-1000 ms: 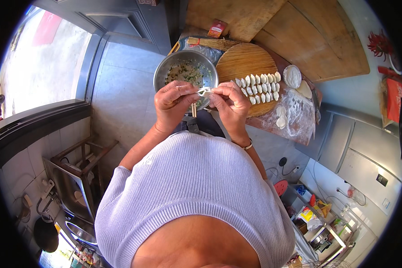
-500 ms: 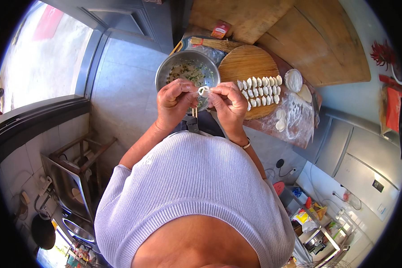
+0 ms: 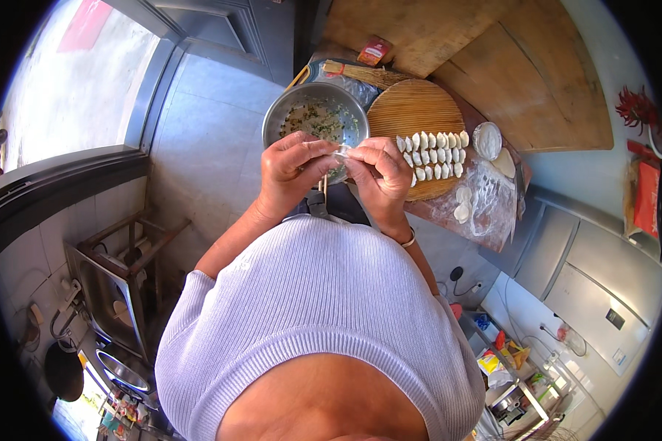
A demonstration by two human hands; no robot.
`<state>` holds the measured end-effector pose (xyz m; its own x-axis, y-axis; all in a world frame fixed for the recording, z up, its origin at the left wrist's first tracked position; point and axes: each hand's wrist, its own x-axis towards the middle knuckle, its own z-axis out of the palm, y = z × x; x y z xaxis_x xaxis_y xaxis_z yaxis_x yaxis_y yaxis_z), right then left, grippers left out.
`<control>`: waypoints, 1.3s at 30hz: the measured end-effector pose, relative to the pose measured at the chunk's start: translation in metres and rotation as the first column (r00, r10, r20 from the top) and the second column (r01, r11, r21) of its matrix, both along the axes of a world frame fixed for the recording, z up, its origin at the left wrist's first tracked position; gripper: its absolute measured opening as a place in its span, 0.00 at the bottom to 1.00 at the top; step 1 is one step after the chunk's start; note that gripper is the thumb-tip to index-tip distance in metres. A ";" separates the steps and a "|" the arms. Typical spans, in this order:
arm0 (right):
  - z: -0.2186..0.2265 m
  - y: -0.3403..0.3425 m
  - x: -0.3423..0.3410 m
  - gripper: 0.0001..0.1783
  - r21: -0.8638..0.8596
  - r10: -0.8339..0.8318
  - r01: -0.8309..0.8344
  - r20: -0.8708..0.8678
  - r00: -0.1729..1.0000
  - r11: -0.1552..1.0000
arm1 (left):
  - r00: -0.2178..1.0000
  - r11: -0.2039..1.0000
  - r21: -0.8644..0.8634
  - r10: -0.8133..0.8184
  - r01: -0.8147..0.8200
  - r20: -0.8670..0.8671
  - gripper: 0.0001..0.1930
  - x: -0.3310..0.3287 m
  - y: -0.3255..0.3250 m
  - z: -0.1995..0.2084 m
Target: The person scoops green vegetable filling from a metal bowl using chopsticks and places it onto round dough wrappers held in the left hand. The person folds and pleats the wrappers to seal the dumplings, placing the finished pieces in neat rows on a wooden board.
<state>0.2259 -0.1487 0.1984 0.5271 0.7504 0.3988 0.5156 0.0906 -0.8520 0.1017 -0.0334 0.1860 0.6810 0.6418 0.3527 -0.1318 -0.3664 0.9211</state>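
Note:
Between my fingertips, in front of a steel bowl (image 3: 273,121), is a small white dumpling (image 3: 341,151) that both hands pinch. My left hand (image 3: 290,169) grips its left end and my right hand (image 3: 381,170) its right end; the fingers hide most of it. Some green-flecked filling (image 3: 316,117) lies in the bowl. To the right, rows of finished dumplings (image 3: 432,156) rest on a round wooden board (image 3: 412,106). A pair of chopsticks (image 3: 324,184) shows just below my hands, partly hidden. Pale dough rounds (image 3: 463,203) lie right of the board.
A floury plastic sheet (image 3: 493,195) and a round dish of white flour (image 3: 487,140) are at the table's right. A straw brush (image 3: 364,72) lies behind the board, near a red packet (image 3: 374,51). A wooden-framed stand (image 3: 125,250) is on the floor at left.
My fingers have closed further over the dumpling, so less of it shows. The bowl, board and table appear shifted slightly to the right in view.

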 end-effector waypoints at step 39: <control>-0.026 -0.020 -0.002 0.20 -0.023 -0.075 0.072 -0.162 0.984 0.997 | 0.994 1.000 0.010 -0.022 0.023 -0.103 0.20 0.003 -0.015 -0.017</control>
<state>0.2241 -0.1689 0.1722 0.6378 0.7131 0.2910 0.3749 0.0426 -0.9261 0.1050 -0.0485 0.1689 0.7284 0.6221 0.2871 -0.0448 -0.3749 0.9260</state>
